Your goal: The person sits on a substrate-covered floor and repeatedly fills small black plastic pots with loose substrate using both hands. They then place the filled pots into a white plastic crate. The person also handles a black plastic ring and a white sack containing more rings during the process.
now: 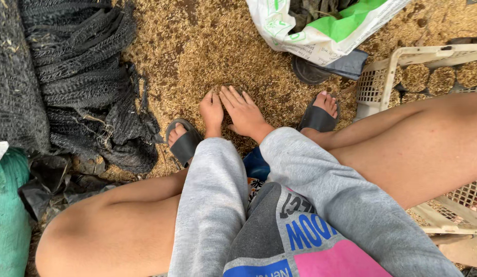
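Both hands press flat into the rice husks (pixel 197 56) between the sandalled feet: left hand (pixel 212 112) loosely cupped, right hand (pixel 244 113) spread, neither gripping anything visible. Right and beyond, a crate (pixel 374 84) holds filled pots (pixel 415 77). Loose husk could spill through open fingers.

Both hands, left hand (pixel 212 114) and right hand (pixel 243 112), press flat side by side into the husk-covered ground (pixel 197 56), between two black sandals (pixel 184 143).
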